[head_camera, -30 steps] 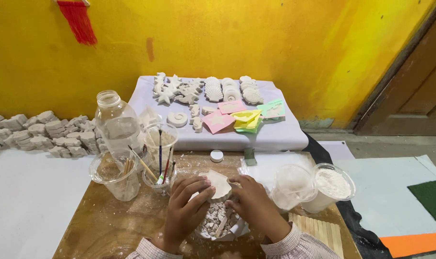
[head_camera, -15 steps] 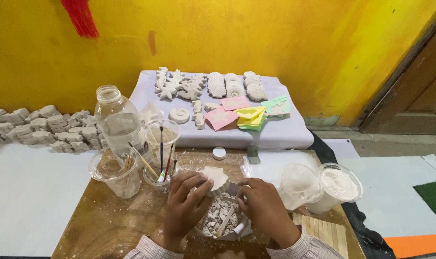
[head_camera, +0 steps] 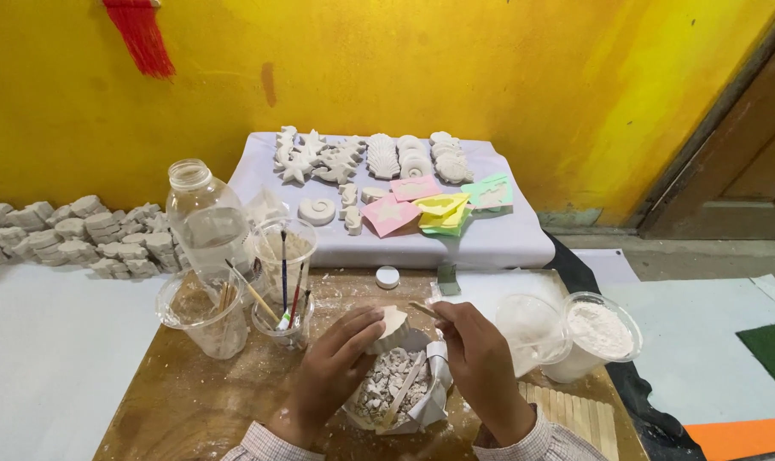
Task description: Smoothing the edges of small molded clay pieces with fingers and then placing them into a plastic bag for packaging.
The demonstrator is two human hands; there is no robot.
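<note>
Two clear cups [head_camera: 201, 316] at left hold sticks and brushes; a bowl [head_camera: 394, 394] holds white chips; a tub [head_camera: 594, 335] holds white powder. Left hand [head_camera: 332, 371] fingers clamp a plaster piece [head_camera: 389, 328] above the bowl; right hand [head_camera: 481, 363] pinches a small stick [head_camera: 423, 309]. Since earlier, the right hand has risen.

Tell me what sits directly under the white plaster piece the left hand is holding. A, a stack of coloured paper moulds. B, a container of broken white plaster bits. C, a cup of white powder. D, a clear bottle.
B: the left hand holds the white plaster piece right above a container of broken white plaster bits, while the right hand works beside it with a thin stick.
</note>
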